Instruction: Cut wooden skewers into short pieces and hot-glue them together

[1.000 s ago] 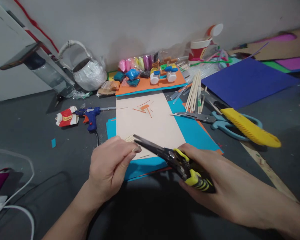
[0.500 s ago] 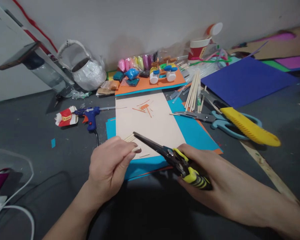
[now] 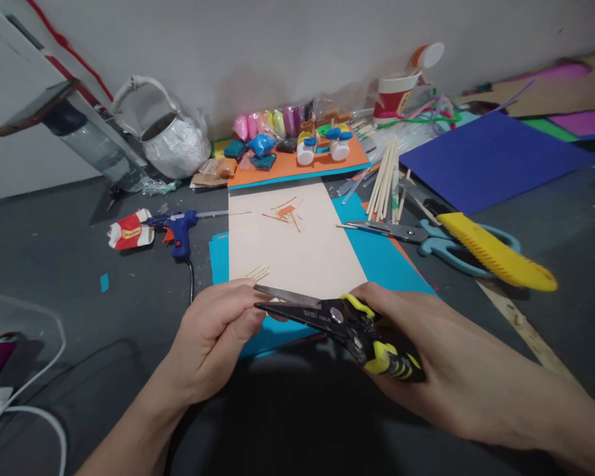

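Note:
My right hand (image 3: 441, 360) is wrapped round the yellow-and-black handles of a pair of long-nose pliers (image 3: 327, 318). Their jaws stand a little apart, pointing left, with the tips at the fingers of my left hand (image 3: 211, 344). That hand is closed in a pinch; the wooden stick it holds is now mostly hidden behind the jaws and fingertips. Just beyond lie several short cut stick pieces (image 3: 258, 272) on a pale sheet (image 3: 302, 248). Orange paper scraps (image 3: 288, 211) rest farther up the same sheet.
Left of the sheet lies a blue glue gun (image 3: 181, 235), its nozzle by a crumpled red-and-white paper cup (image 3: 131, 230). To the right are scissors (image 3: 401, 231), a yellow cutter (image 3: 496, 251) and wooden sticks (image 3: 384, 178). Bagged clay (image 3: 262, 145) and a silver basket (image 3: 176, 149) stand behind.
The pliers have turned and dropped slightly, their jaws parting and reaching my left fingertips. The held stick, visible before, is now mostly covered. My left hand has shifted only a little.

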Tool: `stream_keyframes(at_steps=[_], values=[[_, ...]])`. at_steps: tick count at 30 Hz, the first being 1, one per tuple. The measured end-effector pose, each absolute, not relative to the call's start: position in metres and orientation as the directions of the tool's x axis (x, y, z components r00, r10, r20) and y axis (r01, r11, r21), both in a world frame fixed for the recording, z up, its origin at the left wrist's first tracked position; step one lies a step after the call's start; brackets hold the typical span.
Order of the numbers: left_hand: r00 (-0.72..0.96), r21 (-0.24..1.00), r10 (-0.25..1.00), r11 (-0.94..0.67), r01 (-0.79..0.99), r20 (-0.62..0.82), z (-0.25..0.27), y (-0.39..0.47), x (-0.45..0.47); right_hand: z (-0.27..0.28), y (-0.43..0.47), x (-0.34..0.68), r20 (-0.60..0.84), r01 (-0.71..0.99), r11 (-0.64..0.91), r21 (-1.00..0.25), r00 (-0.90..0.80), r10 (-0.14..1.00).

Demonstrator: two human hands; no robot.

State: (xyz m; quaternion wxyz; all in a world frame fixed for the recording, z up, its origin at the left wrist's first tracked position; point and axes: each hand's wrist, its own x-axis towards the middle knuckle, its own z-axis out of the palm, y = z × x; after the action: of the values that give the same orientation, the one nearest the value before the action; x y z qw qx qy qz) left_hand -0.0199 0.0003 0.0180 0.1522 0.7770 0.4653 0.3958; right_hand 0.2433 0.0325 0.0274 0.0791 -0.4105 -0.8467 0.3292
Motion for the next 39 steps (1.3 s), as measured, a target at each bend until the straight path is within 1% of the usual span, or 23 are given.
stream_keyframes(at_steps=[4,6,8,11,14,17,24,32,36,39], values=[[0.270,0.578,0.828,-0.542,0.610,0.491,0.0180,0.0001,-0.0221,0.0287,0.0331,0.2431,-0.145,0.637,0.443,-0.631,-0.658,0.739],[0.297,0.590,0.828,-0.550,0.591,0.475,0.0197,0.0011,-0.0216,0.0295,0.0330,0.2432,-0.162,0.650,0.439,-0.621,-0.654,0.739],[0.313,0.623,0.834,-0.549,0.557,0.455,0.0216,0.0017,-0.0205,0.0300,0.0326,0.2434,-0.175,0.662,0.445,-0.604,-0.654,0.735],[0.311,0.689,0.869,-0.495,0.529,0.385,0.0231,0.0009,-0.0193,0.0295,0.0321,0.2433,-0.155,0.654,0.469,-0.593,-0.665,0.731],[0.280,0.764,0.904,-0.423,0.488,0.323,0.0226,-0.0011,-0.0188,0.0279,0.0320,0.2426,-0.127,0.635,0.454,-0.625,-0.657,0.743],[0.268,0.804,0.909,-0.409,0.431,0.319,0.0220,-0.0019,-0.0183,0.0267,0.0316,0.2421,-0.153,0.617,0.417,-0.667,-0.662,0.734],[0.320,0.775,0.885,-0.455,0.438,0.338,0.0238,0.0010,-0.0185,0.0274,0.0306,0.2433,-0.188,0.614,0.414,-0.672,-0.683,0.706],[0.316,0.762,0.889,-0.449,0.466,0.331,0.0230,-0.0011,-0.0199,0.0287,0.0315,0.2442,-0.185,0.638,0.454,-0.622,-0.683,0.706],[0.265,0.778,0.899,-0.435,0.454,0.348,0.0214,-0.0032,-0.0193,0.0261,0.0290,0.2412,-0.150,0.610,0.438,-0.661,-0.679,0.719],[0.245,0.801,0.901,-0.431,0.415,0.358,0.0207,-0.0026,-0.0185,0.0242,0.0278,0.2417,-0.162,0.607,0.397,-0.688,-0.662,0.732]])
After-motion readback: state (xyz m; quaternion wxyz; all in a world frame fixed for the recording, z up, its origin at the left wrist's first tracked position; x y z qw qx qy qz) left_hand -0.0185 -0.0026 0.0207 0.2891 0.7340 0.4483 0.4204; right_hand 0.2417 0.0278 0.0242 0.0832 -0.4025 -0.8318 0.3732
